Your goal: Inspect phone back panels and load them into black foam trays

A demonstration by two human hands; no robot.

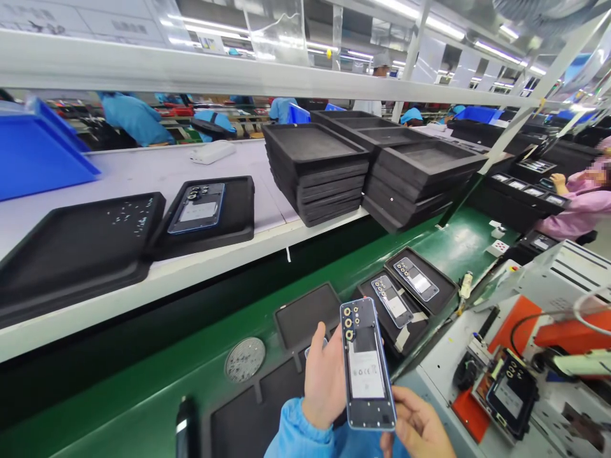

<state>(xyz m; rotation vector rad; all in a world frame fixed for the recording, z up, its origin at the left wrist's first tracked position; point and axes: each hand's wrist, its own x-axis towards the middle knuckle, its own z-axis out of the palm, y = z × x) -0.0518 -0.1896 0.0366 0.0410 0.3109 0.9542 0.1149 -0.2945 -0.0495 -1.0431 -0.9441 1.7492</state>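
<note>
Head view | phone back-frame held upright above green conveyor | left hand grip closed on its left edge, right hand cradling bottom corner | light, stiff, slick, likely fragile: hold by side rails, off camera holes.

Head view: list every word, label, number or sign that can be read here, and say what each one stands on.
No text can be read.
White label on the phone back held in the left hand and right hand: print too small.
Labels on the phones in trays on the green belt: too small.
Label on the phone in the shelf tray: blurred.
Sheets on the upper rail: too faint.
</note>
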